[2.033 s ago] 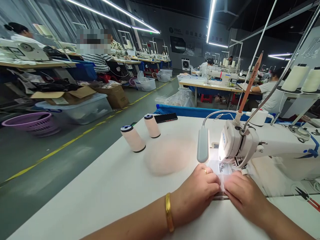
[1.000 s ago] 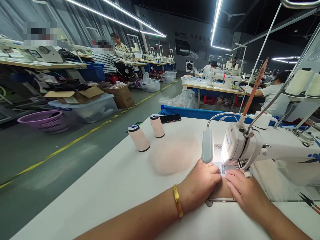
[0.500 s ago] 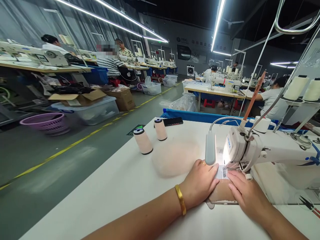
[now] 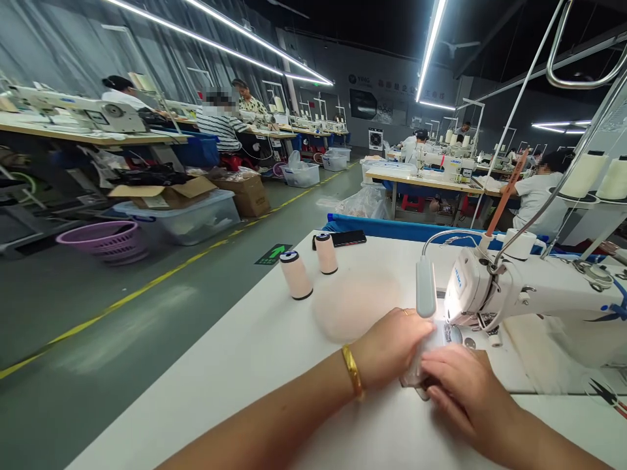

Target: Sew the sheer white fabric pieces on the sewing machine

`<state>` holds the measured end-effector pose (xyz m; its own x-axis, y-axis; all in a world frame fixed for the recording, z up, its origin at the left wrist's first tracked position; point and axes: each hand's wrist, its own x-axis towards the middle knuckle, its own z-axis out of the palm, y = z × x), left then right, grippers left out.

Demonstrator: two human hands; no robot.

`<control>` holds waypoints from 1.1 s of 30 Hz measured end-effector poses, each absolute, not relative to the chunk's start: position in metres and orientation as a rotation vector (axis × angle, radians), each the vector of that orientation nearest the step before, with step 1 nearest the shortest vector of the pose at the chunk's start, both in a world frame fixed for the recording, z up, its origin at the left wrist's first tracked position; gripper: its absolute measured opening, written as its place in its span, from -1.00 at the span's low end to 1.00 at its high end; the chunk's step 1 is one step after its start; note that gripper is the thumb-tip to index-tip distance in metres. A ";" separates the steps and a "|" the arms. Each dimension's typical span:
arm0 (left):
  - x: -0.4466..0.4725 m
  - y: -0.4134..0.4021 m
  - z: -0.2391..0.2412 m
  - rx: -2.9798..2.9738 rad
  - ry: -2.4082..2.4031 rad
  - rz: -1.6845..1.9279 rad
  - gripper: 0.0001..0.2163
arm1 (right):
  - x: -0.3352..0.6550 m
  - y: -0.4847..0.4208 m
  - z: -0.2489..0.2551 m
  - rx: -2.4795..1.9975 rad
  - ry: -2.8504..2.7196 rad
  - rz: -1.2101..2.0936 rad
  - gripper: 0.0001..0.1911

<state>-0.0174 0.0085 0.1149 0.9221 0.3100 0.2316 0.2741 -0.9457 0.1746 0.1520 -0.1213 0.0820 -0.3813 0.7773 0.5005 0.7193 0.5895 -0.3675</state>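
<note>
At the bed of the white sewing machine [image 4: 539,281], my left hand [image 4: 394,346] has its fingers closed on the far edge of a thin, pale and brown piece [image 4: 414,375], whose material I cannot make out. Opposite it, my right hand [image 4: 470,391] curls its fingers around the near right side of the same piece. A brown corner [image 4: 483,356] shows behind the right knuckles; most of the piece is hidden. Beside the needle area, the lamp [image 4: 426,287] lights shiny metal parts. Sheer beige fabric [image 4: 357,307] lies to the left of my hands.
Two pale pink thread cones [image 4: 296,277] and a dark phone [image 4: 345,239] sit at the table's back left. Red-handled snips [image 4: 607,395] lie far right, near more sheer fabric [image 4: 531,346]. A pencil [image 4: 507,192] stands upright on the machine. Co-workers sit at other machines beyond.
The piece has come back from under the needle area, turned and bunched between my hands. My right hand has moved left and nearer to me, uncovering the metal bed.
</note>
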 end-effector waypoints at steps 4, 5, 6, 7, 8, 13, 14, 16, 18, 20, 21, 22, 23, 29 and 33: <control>-0.015 -0.012 0.094 3.130 0.648 0.175 -0.87 | 0.135 -0.120 0.082 -1.233 -2.152 0.224 -0.92; -0.017 -0.018 0.091 3.132 0.763 0.117 -0.84 | 0.136 -0.121 0.082 -1.238 -2.161 0.241 -0.90; -0.019 -0.024 0.088 3.105 0.852 0.057 -0.84 | 0.139 -0.122 0.084 -1.238 -2.182 0.265 -0.88; -0.021 -0.028 0.087 3.066 0.898 0.015 -0.86 | 0.144 -0.124 0.086 -1.236 -2.211 0.298 -0.85; -0.024 -0.031 0.088 3.029 0.908 -0.007 -0.89 | 0.149 -0.126 0.089 -1.237 -2.242 0.329 -0.81; -0.025 -0.021 0.105 2.949 0.869 0.072 -0.85 | 0.161 -0.132 0.100 -1.331 -2.304 0.336 -0.81; -0.023 -0.018 0.109 2.935 0.859 0.085 -0.88 | 0.158 -0.132 0.098 -1.353 -2.286 0.360 -0.85; -0.021 -0.011 0.114 2.892 0.798 0.107 -0.88 | 0.148 -0.131 0.091 -1.379 -2.261 0.414 -0.93; -0.020 -0.005 0.116 2.736 0.729 0.161 -0.82 | 0.140 -0.130 0.082 -1.356 -2.272 0.422 -0.91; -0.021 0.000 0.116 2.539 0.707 0.227 -0.77 | 0.139 -0.129 0.079 -1.306 -2.308 0.422 -0.86; -0.022 0.001 0.115 2.448 0.713 0.255 -0.76 | 0.142 -0.128 0.080 -1.293 -2.317 0.442 -0.83; -0.022 0.002 0.114 2.370 0.726 0.275 -0.76 | 0.146 -0.128 0.083 -1.297 -2.314 0.484 -0.81; -0.022 0.003 0.113 2.308 0.741 0.283 -0.78 | 0.152 -0.128 0.086 -1.321 -2.297 0.535 -0.80; -0.013 -0.003 0.099 1.874 0.773 0.323 -0.88 | 0.171 -0.125 0.094 -1.502 -1.940 0.683 -0.68; -0.006 -0.009 0.095 1.713 0.776 0.381 -0.83 | 0.161 -0.124 0.081 -1.708 -1.726 0.619 -0.62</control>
